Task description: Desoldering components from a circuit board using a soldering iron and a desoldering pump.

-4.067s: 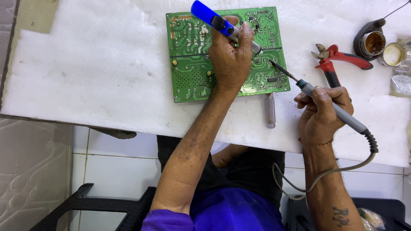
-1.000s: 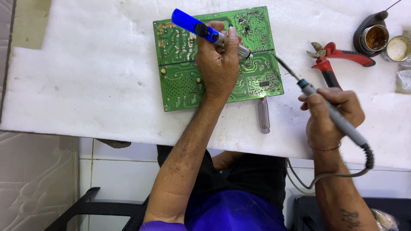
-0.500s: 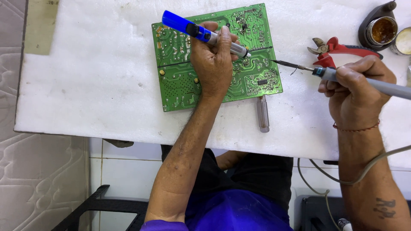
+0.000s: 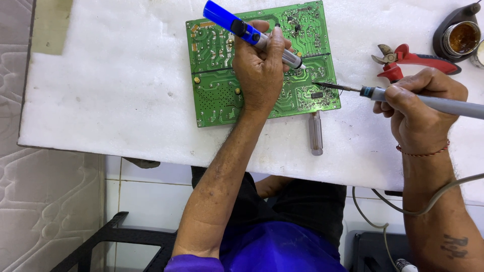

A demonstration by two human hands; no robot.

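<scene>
A green circuit board lies solder side up on a white foam sheet. My left hand rests on the board and grips a blue and silver desoldering pump, its nozzle pointing down at the board's right half. My right hand holds a grey soldering iron almost level, with its tip touching the board near the right edge, beside a small black chip.
A clear-handled screwdriver lies just below the board. Red-handled cutters and an open tin of brown flux sit at the upper right. The iron's cable hangs off the table's front edge. Tiled floor and a black frame show below.
My right hand has swung the iron from a steep slant to nearly level and brought its tip onto the board's right edge. My left hand stays on the board with the pump.
</scene>
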